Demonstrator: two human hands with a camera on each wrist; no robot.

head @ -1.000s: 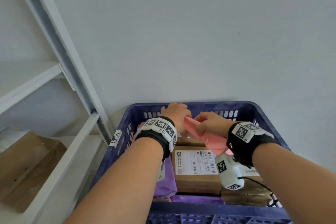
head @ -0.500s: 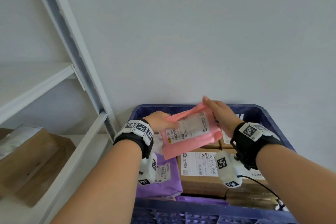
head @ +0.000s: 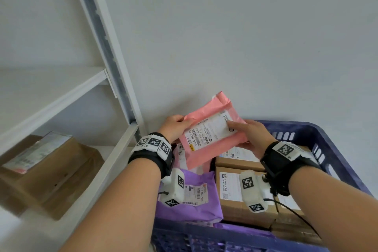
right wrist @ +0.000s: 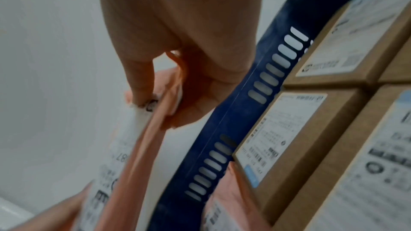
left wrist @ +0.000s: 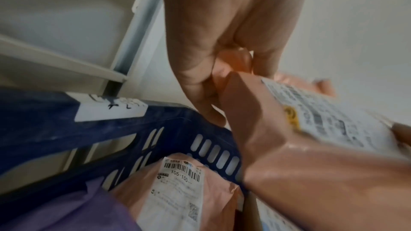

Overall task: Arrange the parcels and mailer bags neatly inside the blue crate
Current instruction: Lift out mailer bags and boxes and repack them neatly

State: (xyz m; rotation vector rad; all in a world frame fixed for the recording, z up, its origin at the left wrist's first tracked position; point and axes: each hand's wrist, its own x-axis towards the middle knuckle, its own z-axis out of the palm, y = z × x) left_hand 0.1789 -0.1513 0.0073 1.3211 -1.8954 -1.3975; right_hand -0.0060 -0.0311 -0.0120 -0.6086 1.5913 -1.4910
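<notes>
Blue crate (head: 335,145), standing on the floor against the wall beside a white shelf frame (head: 114,71), is holding cardboard parcels (head: 235,192) in snug rows on its right side and a purple mailer bag (head: 196,208) on its left, with a second pink bag (left wrist: 177,191) lying at the far left corner under the raised one. Pink mailer bag (head: 210,135), label facing the person, is being held above the crate's far left part, clear of the contents. Left hand (head: 173,129) is pinching the bag's left edge, thumb on the label side and the other fingers behind; right hand (head: 249,137) is pinching the right edge likewise, thumb on the label (head: 208,134). Step in hand, as judged: inspecting or re-orienting one mailer before re-seating it. The next move probably calls for turning the bag flat and lowering it into the left side, square to the crate wall and level with the parcels.
</notes>
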